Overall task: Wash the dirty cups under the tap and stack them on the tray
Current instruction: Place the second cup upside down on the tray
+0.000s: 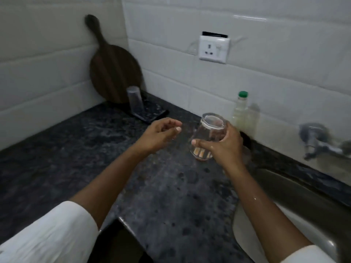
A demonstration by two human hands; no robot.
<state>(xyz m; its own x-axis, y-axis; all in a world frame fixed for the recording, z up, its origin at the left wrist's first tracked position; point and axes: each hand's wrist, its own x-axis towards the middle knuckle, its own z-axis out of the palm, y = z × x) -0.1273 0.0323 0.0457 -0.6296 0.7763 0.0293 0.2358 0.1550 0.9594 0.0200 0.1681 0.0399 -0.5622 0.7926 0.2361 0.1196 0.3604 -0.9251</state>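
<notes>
My right hand (222, 147) grips a clear glass cup (207, 133) above the dark counter, tilted with its thick base toward the wall. Through the glass I see my fingertips and a brownish tint near its lower rim. My left hand (161, 133) hovers just left of the cup with fingers loosely curled and holds nothing. A second clear cup (135, 100) stands upside down on a dark tray (152, 114) in the far corner. The tap (321, 143) sticks out of the wall at the right, over the steel sink (296, 202).
A round wooden board (114, 73) leans in the wall corner behind the tray. A bottle with a green cap (242, 111) stands against the tiles. A wall socket (213, 49) sits above it. The speckled counter (95, 158) ends at a front edge near my left sleeve.
</notes>
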